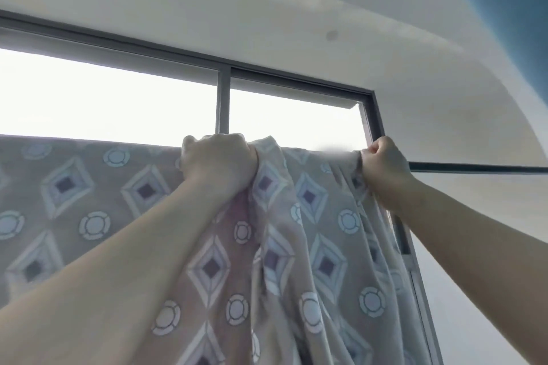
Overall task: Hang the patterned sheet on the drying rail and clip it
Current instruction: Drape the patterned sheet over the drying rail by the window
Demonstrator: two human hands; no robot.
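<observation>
The sheet (pixel 98 195) hangs flat over the left stretch of the rail (pixel 474 168), bunched toward its bare right end. The left hand (pixel 218 158) grips the bunched top edge; the right hand (pixel 384 161) pinches the sheet's right end at the rail, before the window (pixel 224 104).

Sheet (pixel 98 195) soft matt cloth; rail (pixel 474 168) smooth dark.

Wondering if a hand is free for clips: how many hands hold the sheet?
2. The left hand grips the patterned sheet at its bunched top mid-frame; the right hand pinches its end, where the bare drying rail begins.
</observation>
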